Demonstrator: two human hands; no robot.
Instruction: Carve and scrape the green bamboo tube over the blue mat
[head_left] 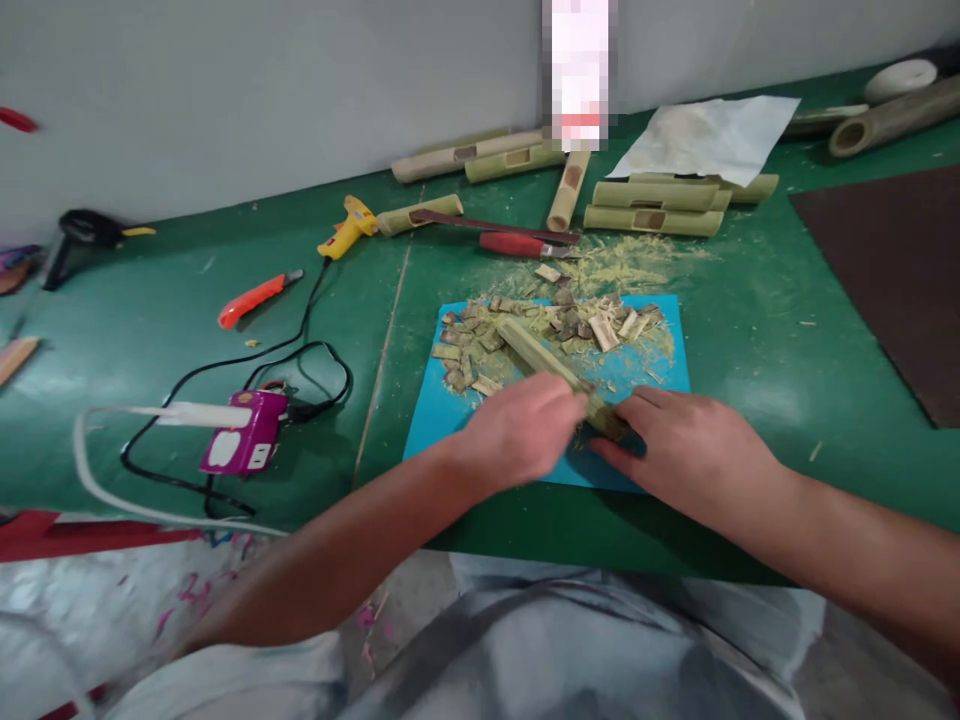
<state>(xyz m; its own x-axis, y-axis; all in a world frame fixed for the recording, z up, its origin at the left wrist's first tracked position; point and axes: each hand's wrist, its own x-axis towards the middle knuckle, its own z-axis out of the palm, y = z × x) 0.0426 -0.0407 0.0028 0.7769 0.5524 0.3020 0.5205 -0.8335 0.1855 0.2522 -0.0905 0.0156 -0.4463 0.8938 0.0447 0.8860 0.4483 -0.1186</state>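
A greenish bamboo tube (pixel 536 350) lies at a slant over a blue sheet (pixel 427 430) scattered with bamboo chips (pixel 469 350) and shavings. My right hand (pixel 694 440) grips the tube's near end between thumb and fingers. Closed in a fist, my left hand (pixel 529 425) is at the middle of the tube. Whatever it holds is hidden by the fingers. Beyond the sheet lie a red-handled knife (pixel 514 244) and a long, thin dark tool (pixel 487 224), with bamboo dust (pixel 637 258) beside them.
Several cut bamboo tubes (pixel 652 220) lie at the back, some under a white sheet (pixel 697 135). Leftward are a yellow glue gun (pixel 349 230), an orange utility knife (pixel 255 300) and a purple power strip (pixel 247 430) with cords. A dark brown board (pixel 900 280) lies right.
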